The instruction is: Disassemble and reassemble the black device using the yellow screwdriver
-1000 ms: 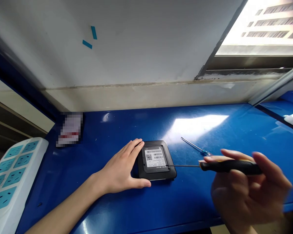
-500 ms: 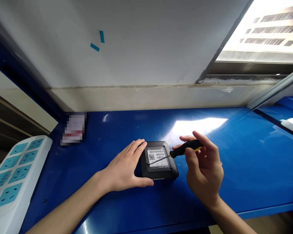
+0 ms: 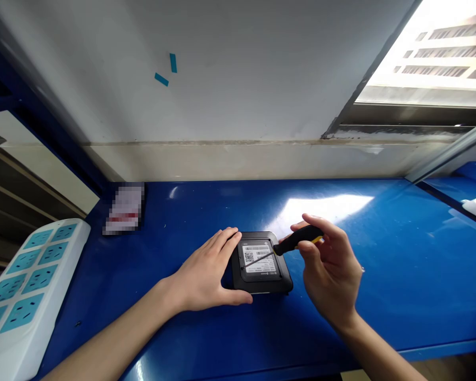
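A black box-shaped electronic device [image 3: 282, 280] with rounded corners lies flat on the blue tabletop, its underside with a white printed label facing up. My left hand [image 3: 210, 270] grips it from the left, fingertips at the far left corner and thumb along the near edge. In my right hand [image 3: 331, 270] is a screwdriver [image 3: 299, 239] with a black and yellow handle, held between thumb and fingers. Its thin shaft slants down to the left across the label, and the tip is at the device's near left corner. Whether it sits in a screw is too small to tell.
At the left edge stands a white power strip [image 3: 59, 280] with teal sockets. A blurred-out flat item [image 3: 124, 209] lies at the back left. A tiny dark piece [image 3: 78, 323] rests near the strip. The wall [image 3: 241, 159] closes off the tabletop's [image 3: 381, 264] far side.
The view has shifted slightly. The screwdriver handle and my right fingers have turned a little to the left, while the tip stays at the same corner. My left hand keeps its hold.
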